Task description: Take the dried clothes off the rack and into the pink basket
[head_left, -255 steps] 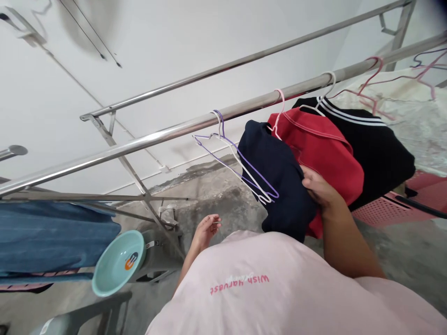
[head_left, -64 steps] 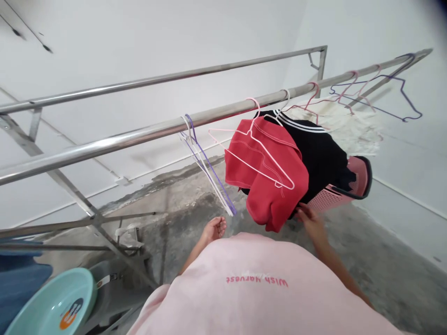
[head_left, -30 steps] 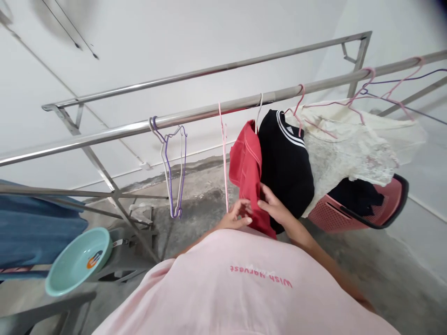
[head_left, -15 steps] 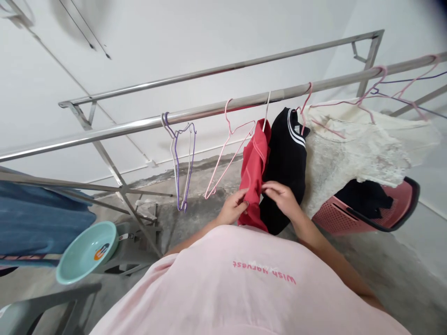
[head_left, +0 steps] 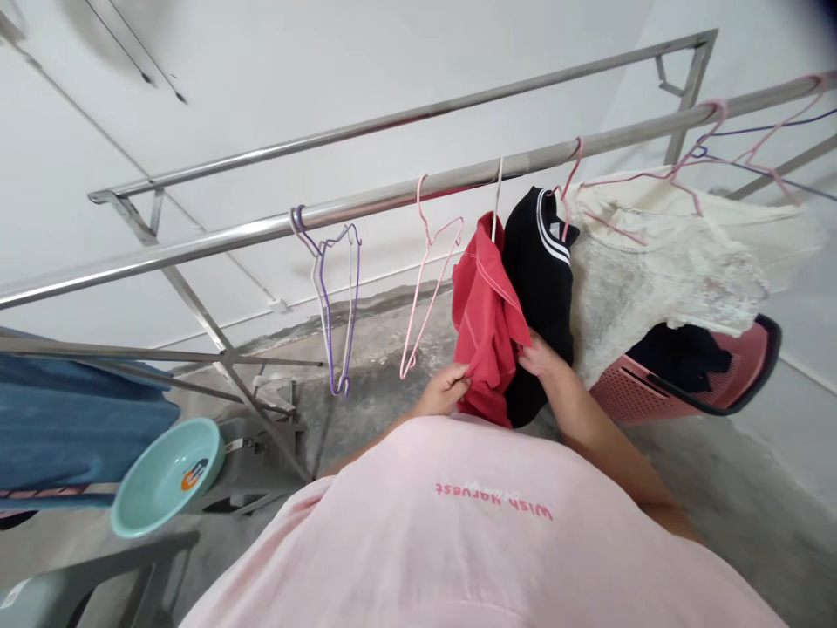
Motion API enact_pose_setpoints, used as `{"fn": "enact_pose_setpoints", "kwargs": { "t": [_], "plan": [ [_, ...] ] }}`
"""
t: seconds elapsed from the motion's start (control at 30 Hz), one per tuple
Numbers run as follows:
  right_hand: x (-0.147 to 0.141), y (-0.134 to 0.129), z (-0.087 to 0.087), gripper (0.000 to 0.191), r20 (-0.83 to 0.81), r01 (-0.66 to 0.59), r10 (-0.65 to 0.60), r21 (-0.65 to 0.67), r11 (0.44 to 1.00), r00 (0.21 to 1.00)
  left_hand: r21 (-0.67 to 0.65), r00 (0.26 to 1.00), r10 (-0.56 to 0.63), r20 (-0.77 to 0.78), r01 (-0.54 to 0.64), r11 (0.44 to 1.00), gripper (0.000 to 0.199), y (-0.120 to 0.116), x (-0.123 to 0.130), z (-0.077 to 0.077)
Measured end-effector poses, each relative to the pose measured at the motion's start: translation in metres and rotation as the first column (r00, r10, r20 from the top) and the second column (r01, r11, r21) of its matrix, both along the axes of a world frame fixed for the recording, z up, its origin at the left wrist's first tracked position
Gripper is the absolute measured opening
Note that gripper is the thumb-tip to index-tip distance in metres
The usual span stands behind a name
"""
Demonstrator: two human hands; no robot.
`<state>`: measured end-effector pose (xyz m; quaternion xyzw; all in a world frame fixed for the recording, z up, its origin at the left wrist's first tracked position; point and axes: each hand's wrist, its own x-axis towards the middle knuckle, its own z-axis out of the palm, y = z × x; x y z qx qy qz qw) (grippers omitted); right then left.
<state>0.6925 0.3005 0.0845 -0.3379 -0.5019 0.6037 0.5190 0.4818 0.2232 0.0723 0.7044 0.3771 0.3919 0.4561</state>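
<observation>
A red shirt (head_left: 487, 305) hangs from a white hanger (head_left: 498, 196) on the metal rail. On its left edge, my left hand (head_left: 445, 389) pinches the cloth between thumb and fingers. My right hand (head_left: 541, 356) grips the opposite edge, its fingers partly behind the fabric. Between the hands the shirt is spread and creased; its lower end drops out of sight behind my pink top. Just right of it a black garment (head_left: 540, 288) with white-striped collar hangs on a pink hanger (head_left: 575, 179), partly covered by the red shirt and my right hand.
Left along the rail (head_left: 385, 202) hang a bare pink hanger (head_left: 418, 288) and purple and grey hangers (head_left: 333, 305). A cream lace garment (head_left: 667, 253) hangs right, above a pink basket (head_left: 628, 388) holding dark cloth. A mint basin (head_left: 140, 497) stands low left, near blue fabric (head_left: 65, 419).
My hands have moved apart, pulling the red shirt wider. My right hand now grips its right edge. The bare pink hanger has swung slightly.
</observation>
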Motion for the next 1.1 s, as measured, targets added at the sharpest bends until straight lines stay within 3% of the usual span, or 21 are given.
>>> {"fn": "enact_pose_setpoints", "kwargs": {
  "t": [0.13,0.3,0.37,0.47,0.57,0.63,0.7,0.8,0.87,0.97,1.1],
  "plan": [
    [0.021,-0.016,0.014,0.071,0.0,0.042,-0.042,0.042,0.998,0.999,0.109,0.998,0.047,-0.043,-0.042,0.993,0.021,0.005,0.0,-0.004],
    [0.043,-0.062,0.033,0.098,-0.168,0.14,-0.108,0.193,0.971,0.98,0.171,0.994,0.074,-0.085,-0.058,0.984,0.019,0.012,0.0,-0.01],
    [0.046,-0.081,0.043,0.091,-0.151,0.085,-0.053,0.211,0.974,0.987,0.147,0.996,0.054,-0.073,-0.043,0.988,0.016,0.013,0.002,-0.014],
    [0.043,-0.105,0.062,0.079,0.019,0.002,-0.006,0.213,0.977,1.0,0.026,0.999,0.049,-0.006,-0.049,0.998,0.015,0.013,0.004,-0.021],
    [0.037,-0.12,0.08,0.067,0.176,0.139,-0.194,0.284,0.949,0.965,-0.129,0.997,-0.015,0.074,0.024,0.991,0.023,0.015,0.007,-0.026],
    [0.035,-0.127,0.089,0.047,0.235,0.334,-0.45,0.405,0.851,0.861,-0.16,0.993,-0.05,0.104,0.066,0.985,0.028,0.015,0.009,-0.029],
    [0.034,-0.132,0.094,0.024,0.261,0.46,-0.681,0.57,0.681,0.685,-0.132,0.991,-0.067,0.112,0.082,0.988,0.031,0.016,0.01,-0.031],
    [0.036,-0.135,0.098,0.016,0.213,0.431,-0.865,0.797,0.424,0.455,-0.056,0.991,-0.112,0.075,0.117,0.992,0.033,0.015,0.01,-0.03],
    [0.036,-0.136,0.097,0.02,0.145,0.389,-0.907,0.868,0.308,0.394,-0.012,0.986,-0.165,0.03,0.166,0.986,0.035,0.014,0.009,-0.028],
    [0.034,-0.138,0.095,0.027,0.066,0.421,-0.916,0.874,0.245,0.396,-0.001,0.972,-0.234,-0.013,0.234,0.972,0.041,0.014,0.009,-0.026],
    [0.031,-0.142,0.092,0.036,0.017,0.48,-0.898,0.84,0.251,0.44,0.015,0.985,-0.172,0.011,0.171,0.985,0.046,0.014,0.01,-0.031]
  ]
}}
